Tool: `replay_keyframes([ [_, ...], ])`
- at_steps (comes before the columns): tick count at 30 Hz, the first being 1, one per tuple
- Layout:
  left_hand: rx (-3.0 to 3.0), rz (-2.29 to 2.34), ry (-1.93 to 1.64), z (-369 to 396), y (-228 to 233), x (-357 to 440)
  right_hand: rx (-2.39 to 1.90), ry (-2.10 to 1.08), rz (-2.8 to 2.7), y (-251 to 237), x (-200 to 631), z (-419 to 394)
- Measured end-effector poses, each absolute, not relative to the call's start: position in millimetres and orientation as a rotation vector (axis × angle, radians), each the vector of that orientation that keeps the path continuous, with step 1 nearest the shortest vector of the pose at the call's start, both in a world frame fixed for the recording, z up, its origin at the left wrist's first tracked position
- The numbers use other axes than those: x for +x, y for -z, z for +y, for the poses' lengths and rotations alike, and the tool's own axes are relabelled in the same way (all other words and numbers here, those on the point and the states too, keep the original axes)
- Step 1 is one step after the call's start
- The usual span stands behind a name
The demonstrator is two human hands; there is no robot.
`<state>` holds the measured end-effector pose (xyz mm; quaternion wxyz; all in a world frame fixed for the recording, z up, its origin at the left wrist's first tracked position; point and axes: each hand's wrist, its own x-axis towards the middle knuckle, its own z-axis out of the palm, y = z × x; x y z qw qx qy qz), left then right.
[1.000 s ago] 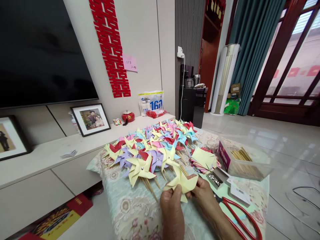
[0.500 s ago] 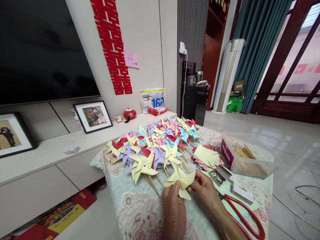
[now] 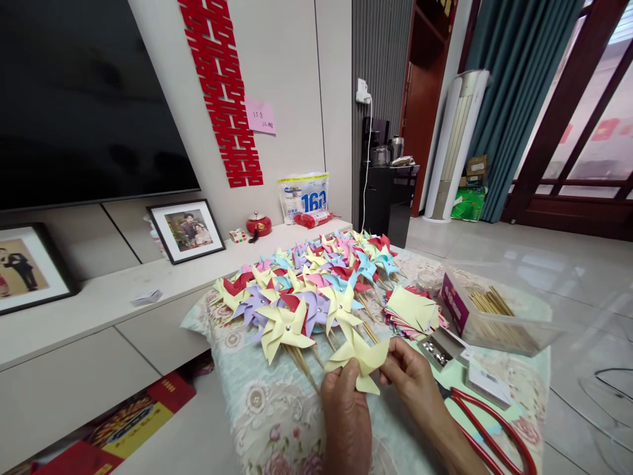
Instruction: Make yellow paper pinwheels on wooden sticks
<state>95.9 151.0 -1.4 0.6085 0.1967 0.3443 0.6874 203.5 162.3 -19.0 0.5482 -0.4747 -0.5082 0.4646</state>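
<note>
Hands meet over a pale yellow paper pinwheel (image 3: 360, 358) held just above a floral cloth (image 3: 257, 402) — the left hand (image 3: 343, 402) pinches the pinwheel's lower edge between thumb and fingers; the right hand (image 3: 413, 379) grips its right blade with fingertips closed on the paper. The pinwheel sits at the near edge of the cloth, just in front of a spread of finished pinwheels (image 3: 316, 284) in yellow, purple, blue, pink and red, their wooden sticks pointing toward the person; the nearest of them, also yellow (image 3: 284, 328), lies just to the left. A stack of cut paper squares (image 3: 413, 310) rests beside the right hand; a small open box of metal pins (image 3: 435, 351) lies just beyond that hand, and a clear plastic tub of wooden sticks (image 3: 494, 316) stands farther right. Red-handled scissors (image 3: 494, 429) lie on the cloth beside the right forearm. Behind the cloth runs a low white cabinet (image 3: 99, 310) carrying framed photographs (image 3: 186, 229), a red pot (image 3: 258, 225) and a white packet (image 3: 302, 196); a dark television screen (image 3: 84, 99) and a red paper cutout (image 3: 222, 92) hang on the wall above.
</note>
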Motion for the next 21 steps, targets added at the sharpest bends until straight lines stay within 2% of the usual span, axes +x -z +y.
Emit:
replay_keyframes([
  [6, 0.563, 0.969, -1.627, 154.9, 14.1, 89.9, -0.981, -0.926, -1.129, 15.2, 215.3, 162.6],
  [11, 0.541, 1.084, -1.672, 154.7, 7.0, 88.4, -0.872, -0.819, -1.228, 2.1, 217.4, 154.6],
  [21, 0.657, 1.031, -1.603, 154.6, 7.1, 92.4, -1.018, -0.679, -1.624, -11.0, 200.6, 145.6],
])
